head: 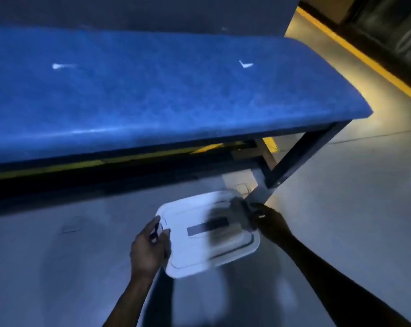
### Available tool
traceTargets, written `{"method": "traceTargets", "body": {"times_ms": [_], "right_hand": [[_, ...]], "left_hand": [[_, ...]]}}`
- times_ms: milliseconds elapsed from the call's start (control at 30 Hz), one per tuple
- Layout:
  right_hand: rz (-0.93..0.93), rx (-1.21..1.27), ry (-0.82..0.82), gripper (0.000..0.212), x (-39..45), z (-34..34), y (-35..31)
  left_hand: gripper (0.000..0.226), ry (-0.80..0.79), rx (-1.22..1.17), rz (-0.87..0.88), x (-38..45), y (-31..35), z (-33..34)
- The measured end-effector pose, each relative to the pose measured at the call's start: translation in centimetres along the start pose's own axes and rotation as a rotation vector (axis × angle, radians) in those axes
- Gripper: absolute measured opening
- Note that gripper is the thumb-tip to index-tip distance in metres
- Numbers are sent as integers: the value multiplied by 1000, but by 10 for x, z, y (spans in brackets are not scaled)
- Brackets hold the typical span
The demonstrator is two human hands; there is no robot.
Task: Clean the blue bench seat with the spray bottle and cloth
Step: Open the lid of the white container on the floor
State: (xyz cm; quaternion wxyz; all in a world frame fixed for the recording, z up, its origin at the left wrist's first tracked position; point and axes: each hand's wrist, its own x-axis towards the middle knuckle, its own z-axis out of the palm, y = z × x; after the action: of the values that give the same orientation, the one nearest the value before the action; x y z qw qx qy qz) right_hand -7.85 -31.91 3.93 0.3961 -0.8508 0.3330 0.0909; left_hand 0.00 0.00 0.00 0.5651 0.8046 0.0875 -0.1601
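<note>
The blue bench seat [152, 90] stretches across the upper half of the head view, with two small white marks on its padding. Below it, over the grey floor, both my hands hold a white rectangular lid or container [206, 234] with a dark strip across its top. My left hand [150, 246] grips its left edge. My right hand [268, 220] grips its right edge, where the picture is blurred. No spray bottle or cloth shows in this view.
The bench rests on a dark metal frame with a leg [301, 154] at the right end. A yellow floor line [360, 55] runs along the far right. Grey floor [341, 220] spreads in front of the bench.
</note>
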Motion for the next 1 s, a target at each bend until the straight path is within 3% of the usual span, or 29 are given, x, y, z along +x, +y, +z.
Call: {"method": "traceTargets", "body": {"times_ms": [133,233,333,467,633,800,900,967,1000], "right_hand": [[-47,-19,71,24,16,5,0],[-79,-40,63,25,20,7,12],[-72,-31,14,21,26,3,14],[1,157,-48,15,32,-3,16],[123,133,-58,11,43,0,28],[-89,-173,97,21,38,-9,1],[-126,-165,124,23,42,-8,-9],[-98,-128,112,23,40,-8,-13],[-115,-130,121,22,39,-8,-13]], "left_hand": [[59,55,-71,3,8,-11,3],[43,23,-87,6,11,-17,2],[46,-8,-75,-17,16,-11,-3],[54,-60,-38,-25,18,-8,-9],[55,-111,43,32,22,-11,-10],[42,-213,102,125,26,-20,-22],[39,-251,68,14,31,-32,-29],[47,-125,186,61,31,-31,-28],[49,-39,293,189,27,-21,-26]]}}
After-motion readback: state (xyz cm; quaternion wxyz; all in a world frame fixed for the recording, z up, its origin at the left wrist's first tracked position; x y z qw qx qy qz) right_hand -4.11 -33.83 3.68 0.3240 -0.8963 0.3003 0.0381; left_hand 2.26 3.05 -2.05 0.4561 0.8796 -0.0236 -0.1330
